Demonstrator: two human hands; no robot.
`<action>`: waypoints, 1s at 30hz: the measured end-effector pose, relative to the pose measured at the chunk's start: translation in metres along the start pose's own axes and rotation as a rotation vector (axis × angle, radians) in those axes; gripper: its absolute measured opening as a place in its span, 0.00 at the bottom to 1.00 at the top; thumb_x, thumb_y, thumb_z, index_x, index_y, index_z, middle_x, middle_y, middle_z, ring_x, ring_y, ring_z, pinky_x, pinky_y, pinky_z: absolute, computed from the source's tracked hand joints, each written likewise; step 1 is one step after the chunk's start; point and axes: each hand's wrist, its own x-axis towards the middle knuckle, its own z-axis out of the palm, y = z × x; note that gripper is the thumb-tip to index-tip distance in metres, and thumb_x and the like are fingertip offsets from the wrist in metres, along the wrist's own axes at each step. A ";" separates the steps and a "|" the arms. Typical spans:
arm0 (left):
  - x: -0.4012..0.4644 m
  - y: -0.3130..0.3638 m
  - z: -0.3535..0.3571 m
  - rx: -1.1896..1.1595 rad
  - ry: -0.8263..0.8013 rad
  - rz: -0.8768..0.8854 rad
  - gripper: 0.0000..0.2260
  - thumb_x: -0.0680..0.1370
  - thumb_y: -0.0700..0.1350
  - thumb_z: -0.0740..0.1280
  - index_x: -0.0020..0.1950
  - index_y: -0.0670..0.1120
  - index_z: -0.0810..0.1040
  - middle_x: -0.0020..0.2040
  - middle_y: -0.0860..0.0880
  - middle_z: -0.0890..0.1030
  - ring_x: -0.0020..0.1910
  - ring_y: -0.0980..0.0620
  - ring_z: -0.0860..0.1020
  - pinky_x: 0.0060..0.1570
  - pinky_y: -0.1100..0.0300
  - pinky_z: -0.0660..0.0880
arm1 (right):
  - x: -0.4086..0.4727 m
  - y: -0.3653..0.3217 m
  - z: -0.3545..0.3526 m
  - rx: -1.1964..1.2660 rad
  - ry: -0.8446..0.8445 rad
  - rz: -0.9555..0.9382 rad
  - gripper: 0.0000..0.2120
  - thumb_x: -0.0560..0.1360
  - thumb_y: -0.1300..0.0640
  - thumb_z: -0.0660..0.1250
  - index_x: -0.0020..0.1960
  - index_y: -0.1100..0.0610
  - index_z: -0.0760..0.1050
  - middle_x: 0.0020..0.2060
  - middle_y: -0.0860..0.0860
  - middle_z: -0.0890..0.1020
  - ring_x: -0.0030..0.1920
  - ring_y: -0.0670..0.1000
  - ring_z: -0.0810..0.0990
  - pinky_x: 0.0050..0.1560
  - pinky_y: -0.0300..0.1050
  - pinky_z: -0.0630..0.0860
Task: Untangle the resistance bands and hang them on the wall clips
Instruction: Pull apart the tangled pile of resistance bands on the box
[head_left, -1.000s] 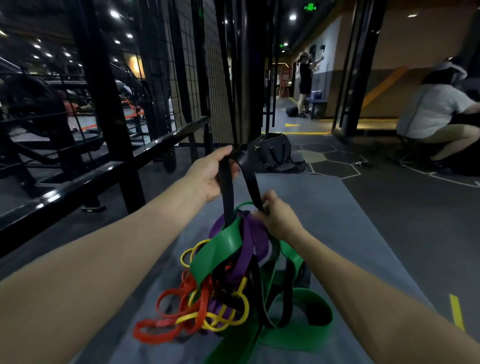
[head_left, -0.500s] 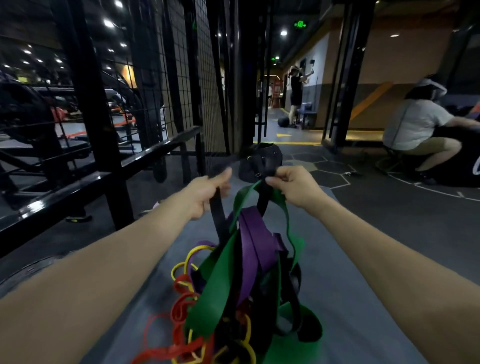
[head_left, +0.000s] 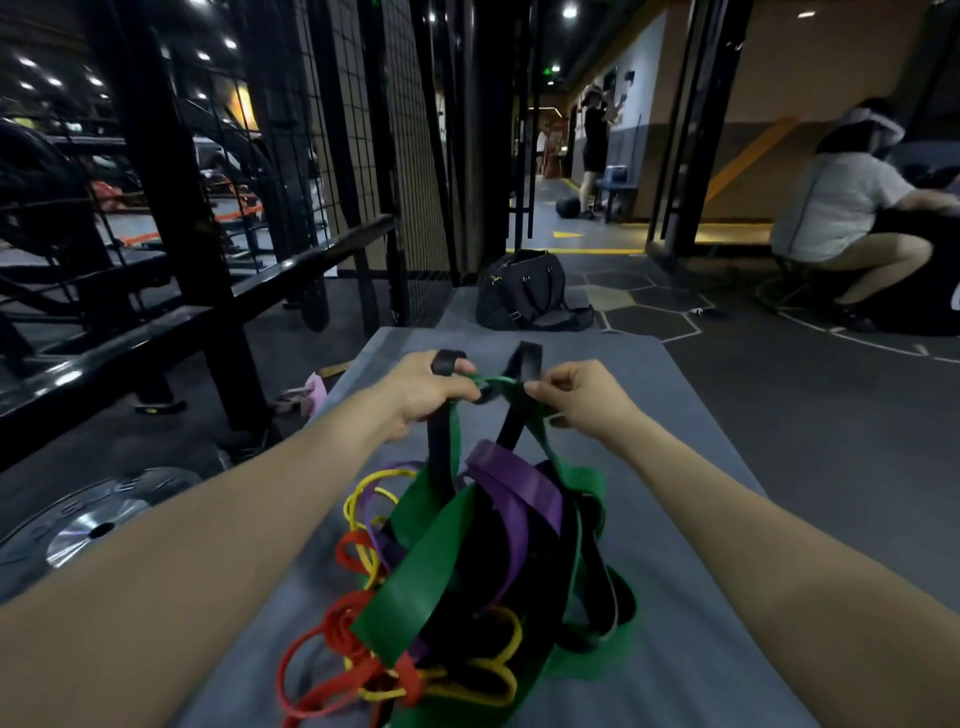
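The left hand (head_left: 426, 395) is curled round a black band (head_left: 439, 447), whose top loop pokes up over its fingers (head_left: 457, 387) while the strap runs almost straight down from the fist into the tangle below. The right hand (head_left: 576, 397) pinches a green band (head_left: 498, 384) together with a second black strap (head_left: 522, 395), thumb and fingertips (head_left: 540, 387) closed on them; that strap sticks up just above the fingertips and slants down and toward the left hand. A short stretch of the green band is pulled level between the two hands, nearly touching both sets of fingers, and from there its wide lengths fall downward, one under each hand. Directly beneath the fingers, a purple band (head_left: 519, 488) drapes over the top of the heap, slanting down toward the right forearm. The rest of the bunch lies on a grey mat (head_left: 701, 452) nearer the viewer than the fingers: thin red bands (head_left: 332, 639) and yellow bands (head_left: 374, 488) spill out on the left hand's side. Beyond the fingertips the mat runs on to its far edge, with a black bag (head_left: 524, 291) past that. Outside the left hand stands a black steel rack (head_left: 171, 171) with a weight plate (head_left: 88, 519) on the floor; outside the right hand bare mat stretches to its edge, then dark floor.
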 end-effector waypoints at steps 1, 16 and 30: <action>-0.001 -0.002 -0.001 -0.041 0.004 -0.005 0.09 0.70 0.33 0.71 0.46 0.44 0.79 0.41 0.45 0.79 0.43 0.50 0.76 0.48 0.57 0.73 | -0.003 0.001 0.001 -0.028 -0.034 -0.005 0.13 0.75 0.52 0.68 0.44 0.63 0.79 0.38 0.60 0.79 0.43 0.52 0.79 0.47 0.49 0.78; 0.008 -0.002 -0.024 -0.309 0.266 0.076 0.02 0.73 0.38 0.70 0.41 0.42 0.78 0.33 0.49 0.80 0.34 0.55 0.78 0.42 0.63 0.75 | -0.004 0.019 -0.019 -0.468 -0.137 -0.025 0.16 0.76 0.46 0.64 0.41 0.59 0.73 0.34 0.52 0.75 0.39 0.53 0.74 0.33 0.44 0.66; 0.007 -0.038 -0.026 0.281 0.328 -0.128 0.16 0.71 0.42 0.73 0.55 0.36 0.76 0.52 0.44 0.75 0.55 0.43 0.75 0.56 0.52 0.72 | -0.001 0.027 0.006 -0.401 -0.224 0.093 0.15 0.69 0.56 0.74 0.49 0.65 0.79 0.43 0.56 0.81 0.45 0.54 0.79 0.39 0.44 0.72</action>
